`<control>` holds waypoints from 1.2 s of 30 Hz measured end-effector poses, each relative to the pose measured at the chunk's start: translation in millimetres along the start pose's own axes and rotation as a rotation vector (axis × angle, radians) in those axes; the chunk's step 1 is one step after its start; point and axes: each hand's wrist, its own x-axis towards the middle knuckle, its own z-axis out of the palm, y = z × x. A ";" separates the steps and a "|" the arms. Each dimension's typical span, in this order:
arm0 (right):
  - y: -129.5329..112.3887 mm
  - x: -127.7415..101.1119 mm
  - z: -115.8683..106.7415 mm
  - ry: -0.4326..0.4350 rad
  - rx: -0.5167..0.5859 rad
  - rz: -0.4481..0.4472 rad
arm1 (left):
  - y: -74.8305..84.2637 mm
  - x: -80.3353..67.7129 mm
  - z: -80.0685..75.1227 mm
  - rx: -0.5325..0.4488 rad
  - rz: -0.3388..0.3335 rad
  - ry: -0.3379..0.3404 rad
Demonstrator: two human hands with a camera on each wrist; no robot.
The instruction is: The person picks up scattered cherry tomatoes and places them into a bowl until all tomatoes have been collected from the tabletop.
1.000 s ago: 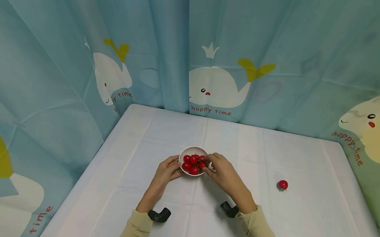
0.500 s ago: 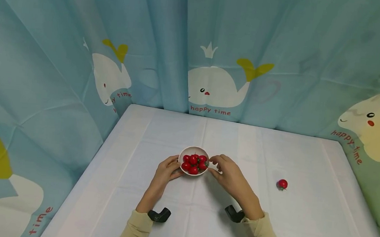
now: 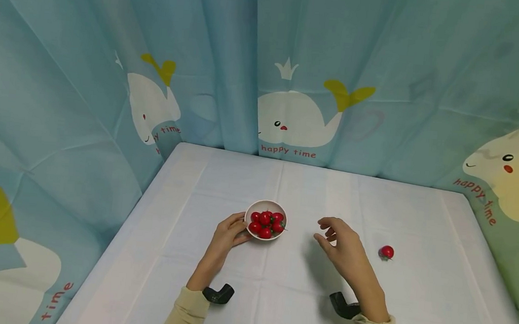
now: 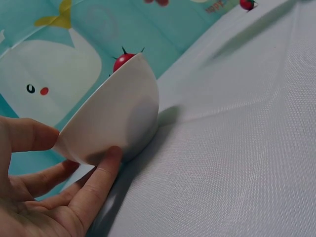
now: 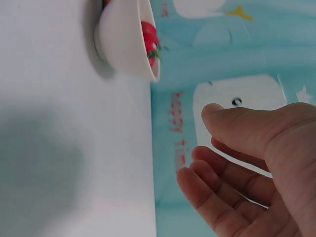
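Observation:
A small white bowl (image 3: 260,206) holding several red cherry tomatoes (image 3: 265,218) stands on the table, left of its middle. My left hand (image 3: 223,236) holds the bowl from the left; in the left wrist view the thumb meets its rim and the fingers lie against its lower side. Over the table to the right of the bowl, apart from it, is my right hand (image 3: 346,250). Its fingers are loosely bent, with nothing between thumb and fingertips. Farther right a single cherry tomato (image 3: 386,252) lies on the cloth.
A white cloth (image 3: 422,297) covers the table. Behind it and at both sides hangs a blue-green curtain (image 3: 232,38) printed with whales. A black device (image 3: 218,294) sits at the left wrist, another black device (image 3: 343,306) at the right.
My right hand has let go of a tomato in the bowl and moved away to the right, fingers loosening. My left hand and the bowl have stayed in place.

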 end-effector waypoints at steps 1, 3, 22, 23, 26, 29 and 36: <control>2.0 -2.3 -2.6 0.011 -0.001 0.009 | -0.1 -0.1 0.1 0.000 0.000 -0.001; 5.6 -6.5 -7.0 0.031 -0.003 0.024 | -0.3 -0.1 0.1 0.002 0.002 -0.002; 47.4 -36.7 -21.2 0.236 -0.065 0.155 | -2.4 1.7 0.6 -0.014 0.003 0.013; 49.3 -37.7 -21.0 0.246 -0.069 0.175 | -2.7 1.9 0.5 -0.014 0.004 0.012; 54.5 -40.3 -20.3 0.276 -0.079 0.232 | -3.4 2.2 0.1 -0.014 0.005 0.011; 59.6 -43.2 -19.7 0.304 -0.086 0.279 | -3.5 2.0 -0.1 -0.015 0.004 0.010; 72.9 -50.2 -21.3 0.336 -0.089 0.355 | -3.9 2.0 0.1 -0.007 0.001 0.013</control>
